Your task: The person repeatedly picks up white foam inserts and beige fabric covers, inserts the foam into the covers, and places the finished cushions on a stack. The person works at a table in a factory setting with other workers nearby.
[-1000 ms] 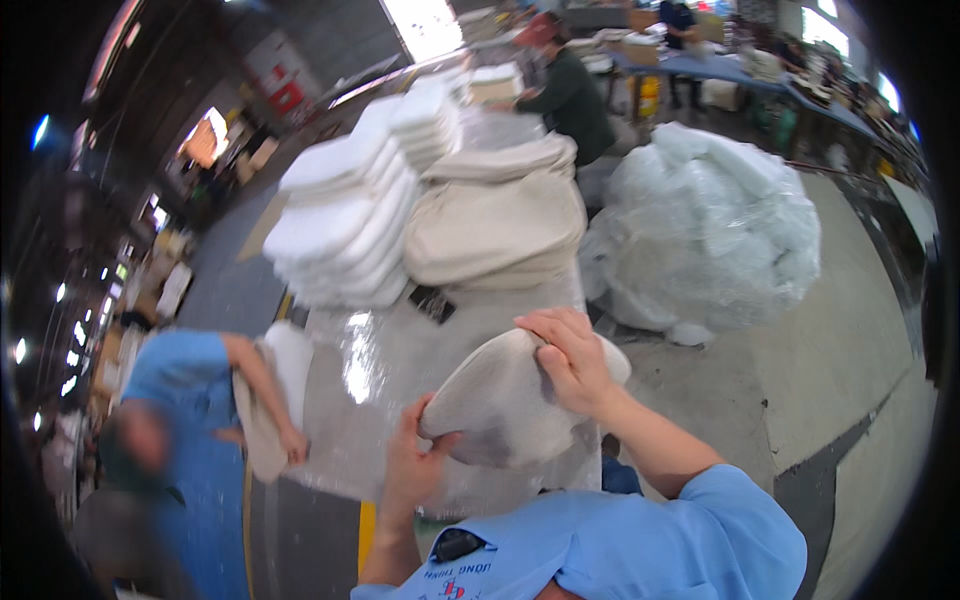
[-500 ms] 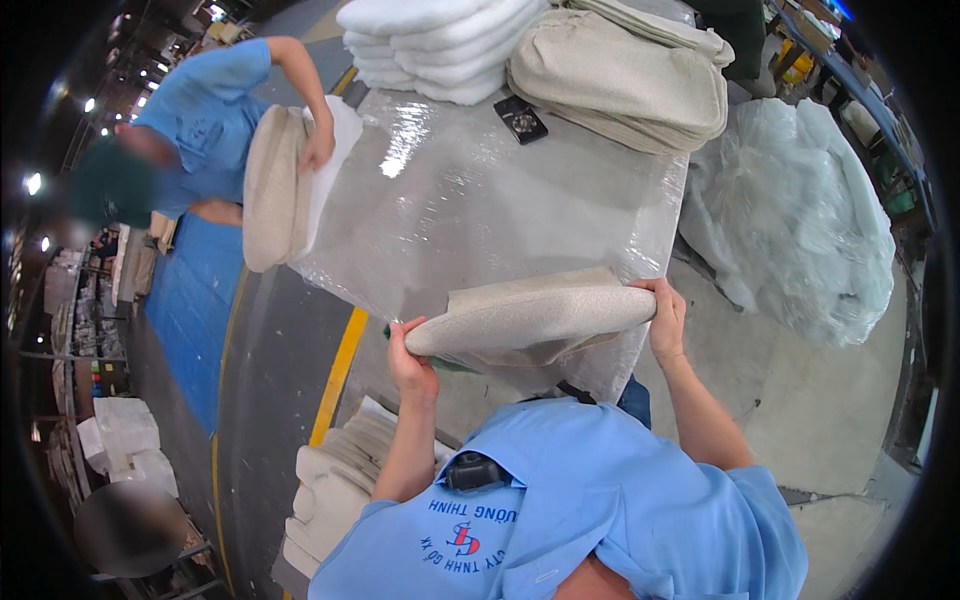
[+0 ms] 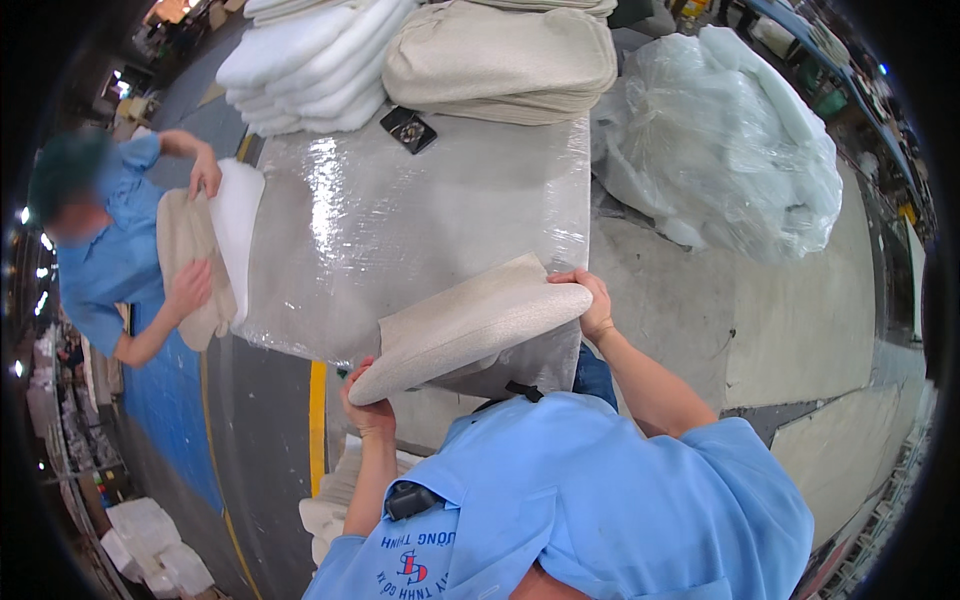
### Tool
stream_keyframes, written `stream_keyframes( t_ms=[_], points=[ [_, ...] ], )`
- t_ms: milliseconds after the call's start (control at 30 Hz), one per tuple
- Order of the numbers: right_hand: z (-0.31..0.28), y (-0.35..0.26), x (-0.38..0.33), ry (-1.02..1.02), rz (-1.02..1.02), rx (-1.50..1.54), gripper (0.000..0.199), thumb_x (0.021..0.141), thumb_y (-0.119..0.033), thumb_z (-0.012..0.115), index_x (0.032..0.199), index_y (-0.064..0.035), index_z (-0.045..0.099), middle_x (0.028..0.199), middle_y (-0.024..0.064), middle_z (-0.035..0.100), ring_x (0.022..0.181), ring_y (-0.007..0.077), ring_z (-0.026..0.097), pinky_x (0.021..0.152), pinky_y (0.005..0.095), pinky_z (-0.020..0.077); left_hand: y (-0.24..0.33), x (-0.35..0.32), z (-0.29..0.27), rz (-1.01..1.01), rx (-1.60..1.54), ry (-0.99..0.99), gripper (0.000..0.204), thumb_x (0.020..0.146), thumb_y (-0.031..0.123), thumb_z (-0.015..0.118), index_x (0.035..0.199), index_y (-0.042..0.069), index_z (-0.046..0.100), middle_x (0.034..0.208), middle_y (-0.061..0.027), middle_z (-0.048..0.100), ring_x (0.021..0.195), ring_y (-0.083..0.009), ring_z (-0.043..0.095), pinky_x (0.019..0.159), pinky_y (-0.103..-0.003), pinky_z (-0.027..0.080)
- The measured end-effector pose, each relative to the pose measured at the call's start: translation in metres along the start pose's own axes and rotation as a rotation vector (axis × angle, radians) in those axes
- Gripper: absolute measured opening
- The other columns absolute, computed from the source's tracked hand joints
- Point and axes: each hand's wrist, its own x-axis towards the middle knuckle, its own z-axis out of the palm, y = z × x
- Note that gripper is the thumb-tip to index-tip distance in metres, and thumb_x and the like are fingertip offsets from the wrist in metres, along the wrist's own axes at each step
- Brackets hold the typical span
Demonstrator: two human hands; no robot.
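I hold a beige fabric cushion [image 3: 470, 325] flat at the near edge of a plastic-wrapped table [image 3: 430, 210]. My left hand [image 3: 368, 410] grips its lower left end. Its far right corner is held by my right hand [image 3: 592, 300]. The cushion lies tilted, with its left end lower and hanging past the table edge. My blue shirt fills the bottom of the view and hides what is under the cushion.
A stack of white foam pads [image 3: 310, 65] and a stack of beige cushions [image 3: 500, 55] sit at the table's far side, with a small black device [image 3: 408, 128] beside them. A clear-wrapped bundle [image 3: 725, 140] lies on the floor to the right. At left, another person in blue [image 3: 105, 250] holds a cushion against foam.
The cushion has come lower and closer to me, flattening along the table's near edge. The view has tipped further down. The person at left keeps pressing a cushion onto foam.
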Motion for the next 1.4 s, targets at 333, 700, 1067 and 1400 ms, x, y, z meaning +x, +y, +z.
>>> stream_keyframes(
  t_ms=[333, 700, 1067, 1400],
  points=[
    [-0.017, -0.022, -0.084, -0.128, 0.358, 0.054, 0.030, 0.106, -0.022, 0.064, 0.118, 0.0015, 0.077, 0.120, 0.0122, 0.077, 0.111, 0.0200, 0.070, 0.099, 0.0340, 0.0537, 0.047, 0.019, 0.059, -0.213, -0.149, 0.105, 0.063, 0.112, 0.053, 0.035, 0.150, 0.005, 0.050, 0.147, -0.0193, 0.060, 0.135, -0.0397, 0.059, 0.118, -0.058, 0.046],
    [0.125, -0.058, -0.036, -0.901, 0.073, -0.402, 0.058, 0.117, -0.036, 0.041, 0.166, -0.0047, 0.040, 0.171, 0.0130, 0.040, 0.158, 0.0248, 0.035, 0.129, 0.0385, 0.0256, -0.041, -0.023, 0.149, 0.040, -0.145, -0.053, 0.073, 0.116, 0.055, 0.033, 0.175, 0.019, 0.008, 0.175, -0.0092, 0.026, 0.155, -0.0269, 0.035, 0.127, -0.043, 0.031],
    [0.195, -0.010, 0.003, -1.041, 0.031, -0.251, 0.077, 0.114, -0.054, 0.035, 0.172, -0.0042, 0.025, 0.180, 0.0141, 0.021, 0.167, 0.0274, 0.015, 0.134, 0.0381, 0.0101, -0.098, -0.020, 0.120, 0.028, -0.253, 0.021, 0.067, 0.116, 0.058, 0.031, 0.165, 0.012, 0.033, 0.163, -0.0114, 0.044, 0.147, -0.0250, 0.048, 0.123, -0.038, 0.040],
    [0.190, 0.053, 0.029, -0.940, 0.051, -0.277, 0.069, 0.115, -0.044, 0.034, 0.169, -0.0010, 0.031, 0.176, 0.0186, 0.031, 0.164, 0.0304, 0.026, 0.133, 0.0372, 0.0187, -0.199, -0.008, 0.085, 0.079, 0.289, 0.112, 0.065, 0.107, 0.036, 0.061, 0.159, 0.004, 0.039, 0.156, -0.0188, 0.049, 0.141, -0.0338, 0.054, 0.117, -0.044, 0.046]
  ],
)
